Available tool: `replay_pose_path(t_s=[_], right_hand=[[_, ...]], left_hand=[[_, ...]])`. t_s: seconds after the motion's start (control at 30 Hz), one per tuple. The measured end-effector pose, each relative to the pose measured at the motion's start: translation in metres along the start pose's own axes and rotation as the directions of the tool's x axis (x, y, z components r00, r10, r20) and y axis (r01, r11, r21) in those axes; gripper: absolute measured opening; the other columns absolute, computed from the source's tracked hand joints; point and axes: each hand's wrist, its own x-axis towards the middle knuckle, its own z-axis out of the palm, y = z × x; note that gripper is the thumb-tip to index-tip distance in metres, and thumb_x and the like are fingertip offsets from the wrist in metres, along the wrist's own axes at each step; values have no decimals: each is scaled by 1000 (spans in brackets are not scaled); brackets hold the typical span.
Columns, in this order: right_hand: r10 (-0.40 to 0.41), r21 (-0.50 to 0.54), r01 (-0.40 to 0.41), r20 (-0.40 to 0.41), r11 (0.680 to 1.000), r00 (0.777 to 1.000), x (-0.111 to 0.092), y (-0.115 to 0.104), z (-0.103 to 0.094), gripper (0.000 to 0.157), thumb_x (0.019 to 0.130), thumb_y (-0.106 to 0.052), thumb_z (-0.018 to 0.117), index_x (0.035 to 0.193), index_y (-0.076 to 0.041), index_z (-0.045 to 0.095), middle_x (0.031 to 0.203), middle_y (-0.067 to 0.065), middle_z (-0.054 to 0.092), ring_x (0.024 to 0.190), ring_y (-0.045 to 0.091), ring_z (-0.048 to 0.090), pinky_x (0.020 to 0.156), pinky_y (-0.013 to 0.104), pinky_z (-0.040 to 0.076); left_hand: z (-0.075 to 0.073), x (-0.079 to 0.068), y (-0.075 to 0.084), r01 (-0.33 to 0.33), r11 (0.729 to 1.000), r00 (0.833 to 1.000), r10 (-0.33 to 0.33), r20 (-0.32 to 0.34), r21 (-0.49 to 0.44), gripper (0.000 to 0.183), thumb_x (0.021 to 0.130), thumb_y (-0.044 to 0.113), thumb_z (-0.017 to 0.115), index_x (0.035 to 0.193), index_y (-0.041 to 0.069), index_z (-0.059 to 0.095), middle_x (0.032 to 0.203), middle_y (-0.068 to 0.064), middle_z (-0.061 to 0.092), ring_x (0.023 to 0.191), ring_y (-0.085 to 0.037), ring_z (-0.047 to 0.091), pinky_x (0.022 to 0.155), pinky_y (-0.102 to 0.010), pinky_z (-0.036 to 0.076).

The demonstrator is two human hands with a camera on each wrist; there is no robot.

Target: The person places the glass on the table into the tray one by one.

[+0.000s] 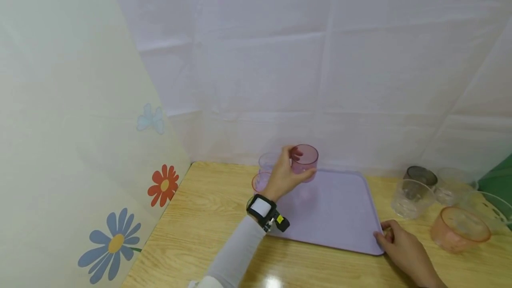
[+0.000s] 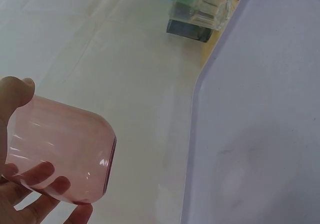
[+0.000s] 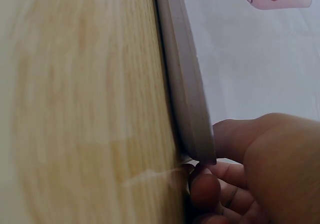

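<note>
In the head view my left hand [image 1: 285, 177] grips a pink clear cup [image 1: 305, 157], held upright over the back of the lilac tray [image 1: 332, 212]. The left wrist view shows thumb and fingers on opposite sides of this pink cup [image 2: 67, 149], with nothing visible inside. My right hand [image 1: 406, 250] pinches the tray's near right corner, thumb on top. Seen from the right wrist, the fingers curl under the rim of the tray [image 3: 192, 93]. Partly hidden behind my left hand, a red-rimmed clear cup [image 1: 261, 182] and a pale clear cup [image 1: 269, 162] stand at the tray's left side.
Right of the tray on the wooden table [image 1: 216, 199] stand several cups: a clear one [image 1: 410, 203], a dark grey one [image 1: 420, 176] and an orange one [image 1: 460, 232]. Behind them is something green [image 1: 500, 181]. A white cloth [image 1: 256, 79] hangs along the table's back edge.
</note>
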Motion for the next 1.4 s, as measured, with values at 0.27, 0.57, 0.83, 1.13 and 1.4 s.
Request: replay_pose_path(t_s=[0.27, 0.57, 0.83, 1.13, 1.4], right_hand=[[-3, 8, 4, -9, 1000, 1000, 0, 2, 3, 36, 101, -25, 68, 118, 7, 62, 79, -2, 57, 65, 6, 47, 61, 28, 39], [-5, 5, 5, 4, 1000, 1000, 0, 5, 2, 38, 102, -26, 68, 119, 8, 61, 80, -2, 58, 66, 5, 48, 61, 28, 40], [-3, -4, 3, -3, 1000, 1000, 0, 5, 1, 38, 102, -25, 68, 119, 8, 61, 81, -3, 59, 67, 6, 49, 62, 29, 41], [1, 1, -1, 16, 1000, 1000, 1, 4, 0, 39, 102, -26, 68, 120, 8, 61, 82, -2, 59, 67, 5, 48, 62, 28, 41], [4, -2, -4, 25, 1000, 1000, 2, 4, -1, 39, 102, -26, 68, 120, 8, 61, 82, -2, 59, 67, 6, 49, 62, 28, 40]], left_hand=[[8, 1, -3, 39, 999, 999, -39, -3, -11, 78, 85, 33, 91, 143, 13, 44, 128, -4, 64, 118, -19, 64, 96, -24, 52], [16, 3, -4, 67, 998, 998, -67, -4, 14, 77, 85, 34, 90, 143, 12, 44, 129, -7, 65, 118, -21, 64, 97, -26, 52], [24, 6, 0, 108, 994, 994, -108, -1, 25, 77, 85, 34, 90, 143, 11, 45, 126, -6, 65, 113, -14, 63, 95, -23, 51], [37, 11, 1, 147, 989, 989, -147, -9, 23, 76, 85, 35, 90, 142, 11, 46, 126, -5, 64, 109, -10, 61, 92, -22, 51], [46, 13, 2, 181, 982, 983, -179, -42, 49, 74, 84, 32, 91, 140, 9, 48, 125, -6, 65, 108, -11, 60, 91, -21, 50]])
